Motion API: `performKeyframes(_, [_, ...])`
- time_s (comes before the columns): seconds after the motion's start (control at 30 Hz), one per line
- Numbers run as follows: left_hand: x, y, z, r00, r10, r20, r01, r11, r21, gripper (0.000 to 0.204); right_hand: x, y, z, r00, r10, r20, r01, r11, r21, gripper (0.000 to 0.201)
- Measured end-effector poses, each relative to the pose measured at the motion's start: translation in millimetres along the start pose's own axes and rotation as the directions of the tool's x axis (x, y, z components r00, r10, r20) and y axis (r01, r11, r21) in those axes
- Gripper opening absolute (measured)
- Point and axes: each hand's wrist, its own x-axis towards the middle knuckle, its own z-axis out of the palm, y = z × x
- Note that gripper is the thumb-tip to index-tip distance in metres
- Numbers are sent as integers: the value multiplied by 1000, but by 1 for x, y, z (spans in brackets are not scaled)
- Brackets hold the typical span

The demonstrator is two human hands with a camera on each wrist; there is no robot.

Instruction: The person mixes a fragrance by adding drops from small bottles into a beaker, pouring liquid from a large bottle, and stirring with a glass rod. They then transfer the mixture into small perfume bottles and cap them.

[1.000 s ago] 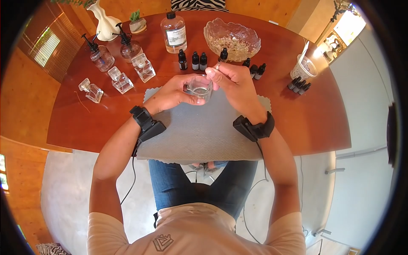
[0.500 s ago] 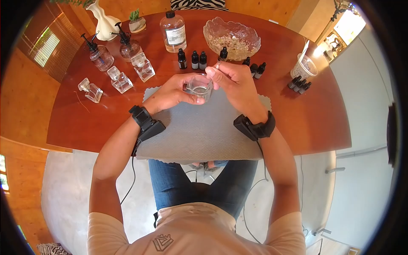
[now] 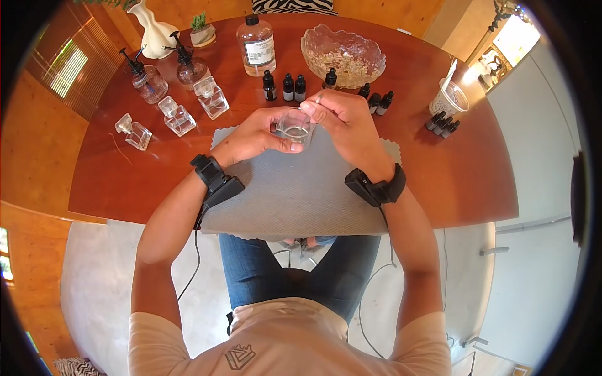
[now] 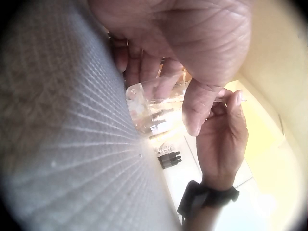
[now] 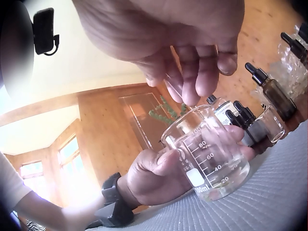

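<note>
My left hand (image 3: 254, 136) holds a small clear glass beaker (image 5: 207, 159) by its side, thumb on the near side and fingers round the far side. White markings up to 100 ml show on it, with a little clear liquid at the bottom. Over the beaker's mouth, my right hand (image 3: 348, 122) pinches a thin clear rod (image 5: 174, 85) between thumb and fingers. The rod slants down into the beaker, its top end poking out above the fingers. Beneath both hands lies a grey textured mat (image 3: 282, 194).
Several dark dropper bottles (image 3: 269, 88) stand beyond the hands, with a large labelled bottle (image 3: 259, 53) and a glass bowl (image 3: 343, 59) behind. Square glass bottles (image 3: 179, 119) and pump bottles (image 3: 149, 84) are at left. A white cup (image 3: 448, 97) stands at right beside small black bottles (image 3: 442, 125).
My right hand's fingertips have shifted slightly left over the beaker's rim, and the rod with them. The left hand and the beaker stay nearly still.
</note>
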Motion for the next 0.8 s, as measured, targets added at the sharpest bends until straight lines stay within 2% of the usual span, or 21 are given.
performKeyframes(0.07, [0,1,0,1000,-11,4,11,1000,-5,58,0,0,5,998,-42,-37,43,998,40,27])
performKeyframes(0.27, [1,-2,0,1000,10,-2,-10,1000,-2,58,0,-3,2,998,-36,-42,36,999,-6,29])
performKeyframes(0.37, [1,-2,0,1000,13,-9,-13,1000,2,58,-1,-7,-8,995,78,58,-75,996,-44,30])
performKeyframes(0.47, [1,-2,1,1000,15,-15,-15,1000,16,58,1,3,1,997,-32,-65,31,999,-23,33])
performKeyframes(0.57, [1,-3,-1,1000,8,-4,-8,1000,23,58,0,-2,-2,999,37,21,-37,999,-1,35])
performKeyframes(0.67, [1,-1,-1,1000,0,0,0,1000,17,58,-1,-5,-4,998,58,9,-58,998,-4,35])
performKeyframes(0.77, [1,0,0,1000,6,-1,-6,1000,15,57,2,5,-1,1000,-19,-18,18,997,-77,36])
performKeyframes(0.8, [1,-2,0,1000,9,4,-9,1000,13,57,1,0,-3,1000,31,5,-31,999,-31,36])
